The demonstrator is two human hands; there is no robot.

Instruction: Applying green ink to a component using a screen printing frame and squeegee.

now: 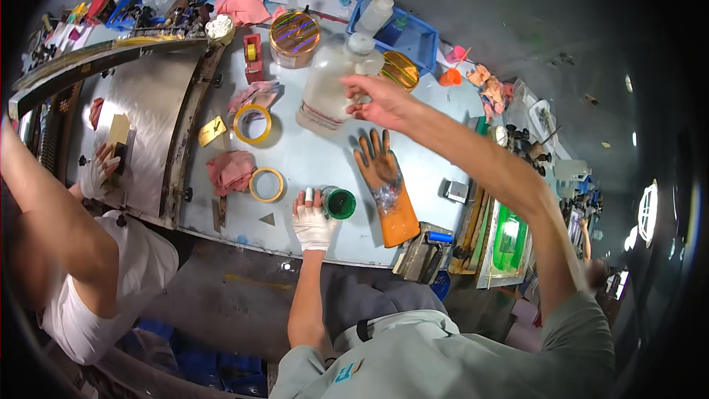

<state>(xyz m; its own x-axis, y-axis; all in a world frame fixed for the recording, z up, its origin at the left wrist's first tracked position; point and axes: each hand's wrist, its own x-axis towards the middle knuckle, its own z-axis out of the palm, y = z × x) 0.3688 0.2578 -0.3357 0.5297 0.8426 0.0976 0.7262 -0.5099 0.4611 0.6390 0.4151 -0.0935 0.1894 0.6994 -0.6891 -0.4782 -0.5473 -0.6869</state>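
My left hand (314, 227), in a white fingerless glove, is closed at the side of a small jar of dark green ink (340, 204) near the table's front edge. One of its fingertips is wrapped in white. My bare right hand (375, 100) reaches far across the table, in front of a large translucent plastic jug (322, 92) with a white cap. Its fingers are bent and apart, with nothing visible between them; whether they touch the jug is unclear. An orange rubber glove (391, 196) with dark, stained fingers lies just below the right hand.
Tape rolls (252, 124), pink rags (230, 171), a round tub (295, 38) and a blue tray (413, 38) with squeeze bottles lie about. At left, a co-worker's gloved hand (100, 170) works inside a large frame (185, 129). A green screen frame (509, 240) stands at right.
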